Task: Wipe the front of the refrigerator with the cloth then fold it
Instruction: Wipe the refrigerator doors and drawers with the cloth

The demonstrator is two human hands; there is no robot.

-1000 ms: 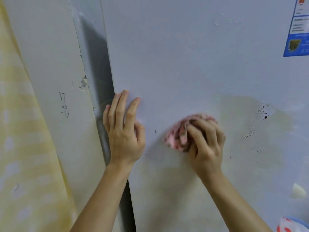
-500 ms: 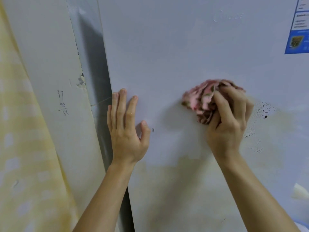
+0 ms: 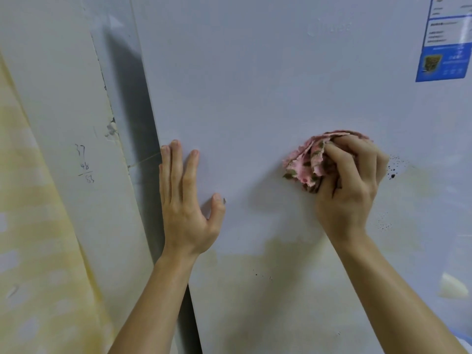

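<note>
The refrigerator front (image 3: 255, 85), a pale grey door, is filling most of the view and is lying under both hands. Beyond the little-finger side of the left hand, past the door's edge, a white wall panel (image 3: 63, 98) is running upward at a slant. Farther out on that side a yellow patterned fabric (image 3: 30, 226) is hanging. Below both wrists a yellowish stain (image 3: 268, 264) is spreading across the door, reaching up past the outer side of the right hand.

The left hand (image 3: 184, 208) is lying flat against the door just inside its left edge, fingers straight and pointing up, thumb spread toward the right hand. The right hand (image 3: 350, 185) is gripping the cloth (image 3: 306, 162), its fingers curling round the bunched fabric and pressing it onto the door. The two hands are staying well apart.

The cloth, pink with a dark floral print, is sitting crumpled under the right fingers, its frilled edges sticking out on the thumb side toward the left hand and just above the knuckles.

Well above the right hand and outward from it, a blue-and-white sticker (image 3: 444, 47) is clinging to the door. Level with the left fingertips, out on the wall panel, pencilled numbers (image 3: 85, 164) are showing. Just beside the right hand's outer knuckles, dark specks (image 3: 393, 172) are dotting the door.
</note>
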